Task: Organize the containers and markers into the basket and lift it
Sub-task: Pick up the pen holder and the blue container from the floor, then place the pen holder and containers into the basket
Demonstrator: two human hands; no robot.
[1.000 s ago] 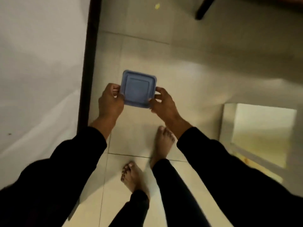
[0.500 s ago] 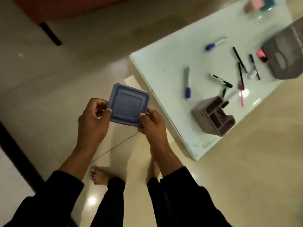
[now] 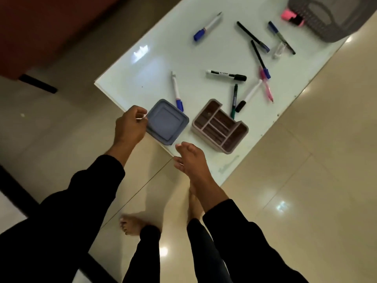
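Head view: blue box sits at the near corner of the white worktop, at about 9 o'clock from the brown organizer. The left hand is at the box's 9 o'clock side, fingers curled, fingertips just touching its edge; I cannot tell if the grip is pinching it. The right hand is at 6 o'clock from the box, apart from it, with its grip spread wide and nothing in it.

Markers and pens lie loose on the worktop. A blue-capped marker lies at 12 o'clock from the box, its cap just beside the lid. A black-capped marker lies at 12 o'clock from the organizer. A green pen and a pink pen lie near it. The grey basket stands far off at 2 o'clock, at the worktop's far end, with a pink thing beside it. Bare feet stand on the shiny floor.
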